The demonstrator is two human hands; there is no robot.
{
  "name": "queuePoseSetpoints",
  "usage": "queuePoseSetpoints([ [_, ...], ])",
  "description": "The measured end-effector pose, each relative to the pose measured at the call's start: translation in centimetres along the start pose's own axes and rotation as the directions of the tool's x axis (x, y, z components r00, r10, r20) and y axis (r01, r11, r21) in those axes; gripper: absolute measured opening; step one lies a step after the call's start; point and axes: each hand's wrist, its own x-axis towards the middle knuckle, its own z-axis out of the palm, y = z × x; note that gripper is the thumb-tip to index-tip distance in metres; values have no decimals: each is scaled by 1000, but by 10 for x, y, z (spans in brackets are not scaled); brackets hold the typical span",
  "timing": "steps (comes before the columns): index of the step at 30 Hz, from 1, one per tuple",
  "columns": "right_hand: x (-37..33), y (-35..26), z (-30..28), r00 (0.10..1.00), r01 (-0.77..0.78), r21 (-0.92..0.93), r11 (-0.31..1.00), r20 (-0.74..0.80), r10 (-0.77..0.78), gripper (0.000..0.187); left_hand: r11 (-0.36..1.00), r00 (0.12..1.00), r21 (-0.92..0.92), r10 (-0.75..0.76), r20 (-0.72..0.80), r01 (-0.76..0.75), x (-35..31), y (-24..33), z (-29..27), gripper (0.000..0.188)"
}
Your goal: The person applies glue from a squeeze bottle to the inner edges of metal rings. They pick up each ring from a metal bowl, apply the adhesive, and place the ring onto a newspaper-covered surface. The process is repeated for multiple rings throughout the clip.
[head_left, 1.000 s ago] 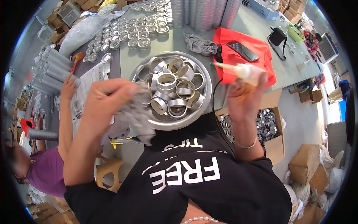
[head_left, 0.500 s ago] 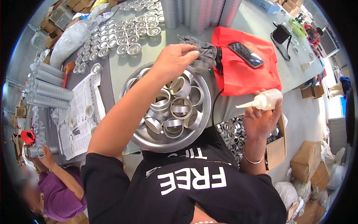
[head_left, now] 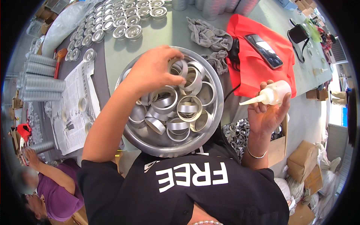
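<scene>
My left hand (head_left: 155,71) reaches over a round steel bowl (head_left: 150,148) full of loose silver metal rings. Thumb and fingers close around one metal ring (head_left: 183,67) at the bowl's far side; my hand covers part of it. In my right hand (head_left: 267,116) is a white squeeze bottle (head_left: 279,92), held sideways with its long pointed nozzle toward the bowl. A grey rag (head_left: 210,33) lies crumpled just beyond the bowl. To its right, a black phone (head_left: 264,50) rests on a red cloth (head_left: 245,78).
Rows of round silver metal pieces (head_left: 131,22) stand at the far left. Stacked ring columns (head_left: 43,82) and newspaper (head_left: 77,112) lie left. A cardboard box (head_left: 277,152) of rings is below my right hand. A co-worker in a purple top (head_left: 62,195) handles a stack at lower left.
My left hand has moved from near the grey rag back to the bowl and taken hold of a ring. My right hand still holds the bottle. The whole view has shifted slightly.
</scene>
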Motion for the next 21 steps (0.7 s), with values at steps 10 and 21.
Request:
queuePoseSetpoints([
  [10,-10,17,1,995,-80,-8,997,63,80,65,807,795,-582,-284,-536,-105,-132,7,57,70],
  [21,-13,27,19,988,-94,1,996,121,94,64,1000,907,17,31,-421,-26,-106,21,18,86],
])
